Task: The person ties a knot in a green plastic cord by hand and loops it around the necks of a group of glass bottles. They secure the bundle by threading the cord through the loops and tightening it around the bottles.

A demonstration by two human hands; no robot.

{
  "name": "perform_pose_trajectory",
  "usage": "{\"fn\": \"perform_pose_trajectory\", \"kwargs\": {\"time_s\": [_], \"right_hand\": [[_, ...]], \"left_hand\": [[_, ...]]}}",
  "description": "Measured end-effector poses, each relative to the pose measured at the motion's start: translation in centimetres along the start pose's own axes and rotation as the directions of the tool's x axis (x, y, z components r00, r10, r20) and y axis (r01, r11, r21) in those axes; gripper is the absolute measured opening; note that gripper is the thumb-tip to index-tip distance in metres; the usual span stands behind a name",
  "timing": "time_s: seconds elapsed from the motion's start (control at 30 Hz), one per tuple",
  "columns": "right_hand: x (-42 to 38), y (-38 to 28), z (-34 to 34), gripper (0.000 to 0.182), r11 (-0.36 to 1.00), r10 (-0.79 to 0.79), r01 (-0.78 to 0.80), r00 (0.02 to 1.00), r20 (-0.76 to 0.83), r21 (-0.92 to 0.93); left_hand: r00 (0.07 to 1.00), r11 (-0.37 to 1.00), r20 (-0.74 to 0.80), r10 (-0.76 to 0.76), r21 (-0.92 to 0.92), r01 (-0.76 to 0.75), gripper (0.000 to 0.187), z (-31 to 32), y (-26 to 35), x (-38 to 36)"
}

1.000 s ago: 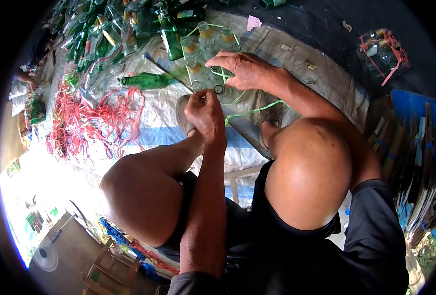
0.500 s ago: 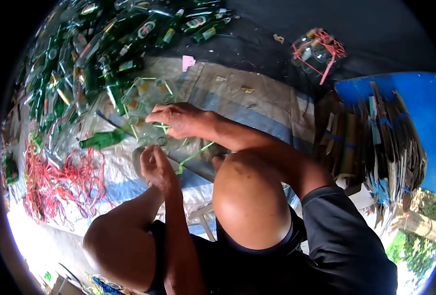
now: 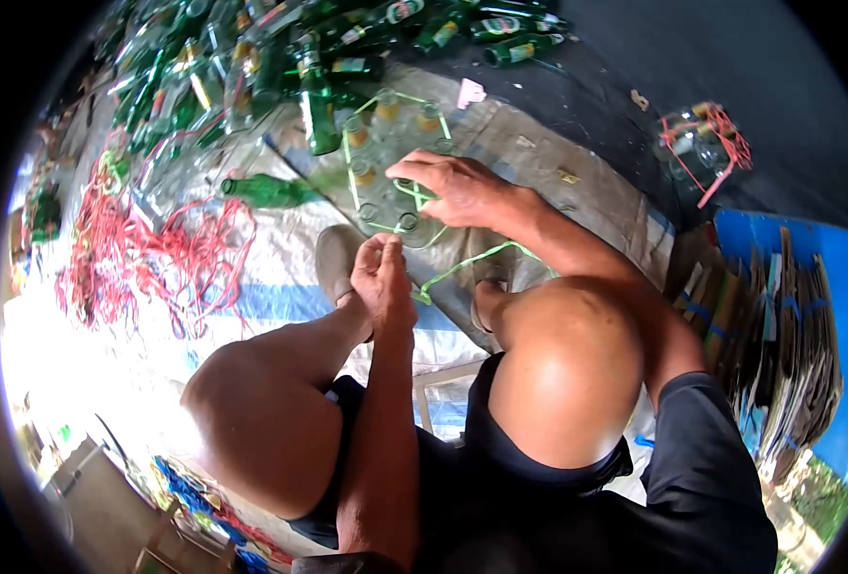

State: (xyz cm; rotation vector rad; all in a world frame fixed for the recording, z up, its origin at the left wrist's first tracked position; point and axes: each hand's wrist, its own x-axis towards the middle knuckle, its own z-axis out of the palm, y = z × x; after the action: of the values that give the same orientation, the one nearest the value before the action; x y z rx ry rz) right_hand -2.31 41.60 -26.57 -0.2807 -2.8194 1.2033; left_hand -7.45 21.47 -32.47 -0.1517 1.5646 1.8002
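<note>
A group of upright clear glass bottles stands on the ground sheet, with green plastic string running round their necks. My left hand is at the near side of the group, thumb and fingertips pinched together on the string by the nearest bottle mouth. Over the right part of the group, my right hand curls its fingers round a piece of the same string, close to the bottle tops. A loose tail of green string trails below my right hand towards my knee. The right fingertips are partly hidden.
Many green bottles are heaped at upper left. One green bottle lies beside the group. Tangled red string spreads at left. A red-tied bottle bundle and stacked cardboard are at right. My sandalled foot is near the bottles.
The view has swung, so the scene sits farther right. My left hand, earlier with fingers apart, now pinches at the string by the bottle necks. My right hand stays over the group.
</note>
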Motion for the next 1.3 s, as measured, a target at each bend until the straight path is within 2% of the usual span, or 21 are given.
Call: {"fn": "perform_pose_trajectory", "kwargs": {"time_s": [0.07, 0.13, 0.17, 0.27, 0.3, 0.4, 0.53, 0.63, 0.73, 0.83, 0.93, 0.97, 1.0, 1.07, 1.1, 1.2, 1.27, 1.3], "right_hand": [[0.0, -0.4, -0.1, 0.061, 1.000, 0.003, -0.003, 1.000, 0.013, -0.003], [0.7, -0.4, 0.1, 0.060, 0.985, -0.125, 0.128, 0.992, 0.034, -0.115], [1.0, -0.3, 0.5, 0.046, 0.970, -0.183, 0.175, 0.983, -0.030, -0.167], [2.4, -0.5, 0.5, 0.039, 0.938, -0.280, 0.292, 0.956, 0.090, -0.184], [2.9, -0.6, 0.7, 0.029, 0.942, -0.279, 0.289, 0.957, 0.081, -0.170], [3.6, -0.8, 1.1, 0.028, 0.925, -0.224, 0.273, 0.954, 0.200, -0.265], [4.2, -0.8, 1.4, 0.031, 0.946, -0.159, 0.221, 0.953, 0.257, -0.236], [4.7, -1.3, 0.9, 0.035, 0.953, -0.067, 0.168, 0.928, 0.366, -0.250], [5.1, -1.6, 0.7, 0.037, 0.949, -0.024, 0.153, 0.906, 0.423, -0.275], [5.0, -1.6, 0.9, 0.039, 0.937, -0.006, 0.162, 0.893, 0.449, -0.308], [5.2, -2.2, 0.6, 0.041, 0.914, 0.007, 0.188, 0.879, 0.477, -0.359], [5.2, -2.4, 0.5, 0.042, 0.906, 0.013, 0.193, 0.876, 0.482, -0.376], [5.2, -2.5, 0.4, 0.042, 0.898, 0.021, 0.198, 0.874, 0.485, -0.394], [5.0, -1.8, 0.6, 0.034, 0.881, -0.055, 0.256, 0.891, 0.451, -0.397], [5.1, -1.8, 0.6, 0.031, 0.868, -0.077, 0.276, 0.896, 0.437, -0.413], [5.0, -1.6, 0.7, 0.016, 0.800, -0.193, 0.366, 0.907, 0.375, -0.475], [5.0, -1.6, 0.5, 0.013, 0.755, -0.246, 0.411, 0.900, 0.359, -0.511], [5.2, -1.7, 0.3, 0.005, 0.736, -0.259, 0.424, 0.897, 0.359, -0.527]], "left_hand": [[0.996, 0.995, 0.004, -0.092, -0.044, 0.092, 0.009, 0.3, 0.8, -0.2], [0.996, 0.996, 0.015, -0.086, -0.032, 0.087, 0.009, 0.0, 0.6, 0.2], [0.996, 0.995, 0.019, -0.086, -0.046, 0.087, 0.010, -0.1, 0.6, 0.3], [0.998, 0.998, 0.032, -0.053, -0.020, 0.053, 0.012, -0.4, 0.1, 1.0], [0.999, 0.997, 0.027, -0.021, -0.075, 0.023, 0.012, -0.6, -0.1, 1.3], [1.000, 0.999, 0.013, -0.016, -0.049, 0.017, 0.012, -1.0, -0.9, 2.1], [1.000, 1.000, -0.021, -0.013, -0.018, 0.013, 0.013, -0.9, -1.3, 2.9], [0.999, 1.000, -0.029, 0.013, 0.014, -0.012, 0.015, -0.7, -1.7, 3.3], [0.997, 0.995, -0.073, -0.016, 0.094, 0.023, 0.027, -0.7, -1.8, 3.6], [0.995, 0.998, -0.094, 0.034, 0.062, -0.029, 0.032, -0.7, -2.8, 4.2], [0.991, 0.997, -0.118, 0.064, 0.056, -0.058, 0.034, -0.4, -2.8, 4.2], [0.990, 0.998, -0.129, 0.054, 0.039, -0.050, 0.025, -0.3, -2.7, 4.1], [0.990, 0.998, -0.136, 0.048, 0.057, -0.041, 0.025, -0.2, -2.5, 4.1], [0.989, 0.995, -0.147, 0.036, 0.093, -0.022, 0.026, 0.1, -2.1, 4.1], [0.988, 0.996, -0.146, 0.050, 0.087, -0.037, 0.037, 0.3, -2.0, 4.1], [0.986, 0.990, -0.167, 0.022, 0.138, 0.001, 0.029, 0.6, -1.4, 3.9], [0.984, 0.994, -0.176, 0.020, 0.109, -0.001, 0.030, 0.8, -1.1, 3.5], [0.984, 0.995, -0.176, 0.026, 0.102, -0.008, 0.030, 0.9, -1.0, 3.4]]}}
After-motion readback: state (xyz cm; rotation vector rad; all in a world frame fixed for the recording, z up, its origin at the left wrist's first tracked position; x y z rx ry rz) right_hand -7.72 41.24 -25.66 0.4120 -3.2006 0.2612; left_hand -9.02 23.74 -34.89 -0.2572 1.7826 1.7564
